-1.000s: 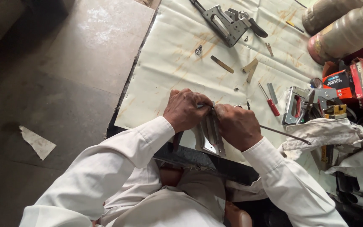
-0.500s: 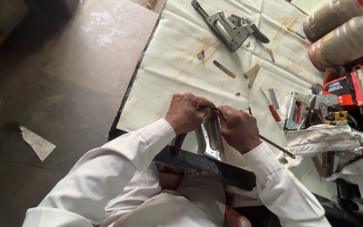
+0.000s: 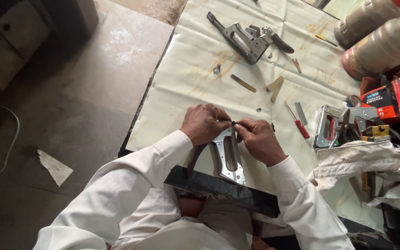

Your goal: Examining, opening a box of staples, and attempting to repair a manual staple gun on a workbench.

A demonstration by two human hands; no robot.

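My left hand [image 3: 203,123] and my right hand [image 3: 259,139] meet over the top end of a silver metal staple gun body [image 3: 228,158] that lies on the pale table cover [image 3: 186,88] near its front edge. The left hand grips the upper part of the body. The right hand pinches a small dark part [image 3: 234,123] against that same end. Both arms wear white sleeves. The body's long slot faces up.
A second dismantled staple gun [image 3: 248,38] lies at the back. Brass strips [image 3: 243,83], a red-handled screwdriver [image 3: 297,121], another staple gun [image 3: 328,126], boxes [image 3: 378,101], a white cloth [image 3: 371,159] and rolls [image 3: 380,34] crowd the right. A black bar [image 3: 223,190] edges the table front.
The staple gun body has come more into view below my hands, flat with its slot up. My fingers have shifted at its top end.
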